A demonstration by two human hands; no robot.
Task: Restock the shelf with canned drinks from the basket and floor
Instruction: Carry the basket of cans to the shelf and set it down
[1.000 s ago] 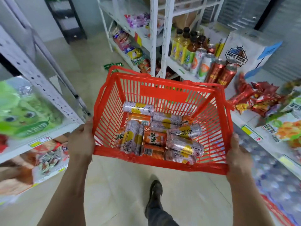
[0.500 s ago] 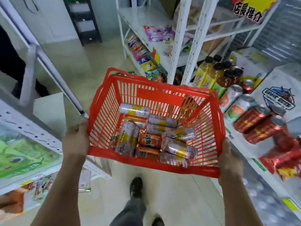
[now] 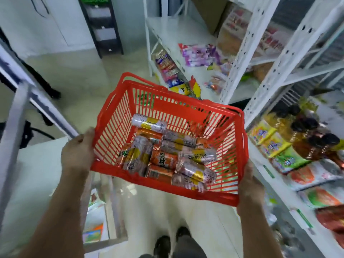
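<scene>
A red plastic basket (image 3: 195, 116) is held out over the aisle floor (image 3: 78, 75), carried by its near corners. The left hand (image 3: 78, 149) grips the near-left rim with its fingers curled round the edge; the right hand (image 3: 249, 189) grips the near-right corner in the same way. Inside the basket lie canned drinks (image 3: 173, 155) on their sides in a loose heap — silver-and-yellow cans mixed with orange ones, some stacked on others. To the right stands a white shelf (image 3: 264, 170) holding dark-capped bottles (image 3: 314, 144) and bright snack packets (image 3: 284, 157) — much of it blurred. Farther off, a second white shelf unit (image 3: 167, 28) carries purple and mixed packets (image 3: 201, 53). On the left, a pale shelf edge (image 3: 37, 164) sits near the left forearm. The person's dark shoes (image 3: 183, 233) show at the near edge, below the basket.
</scene>
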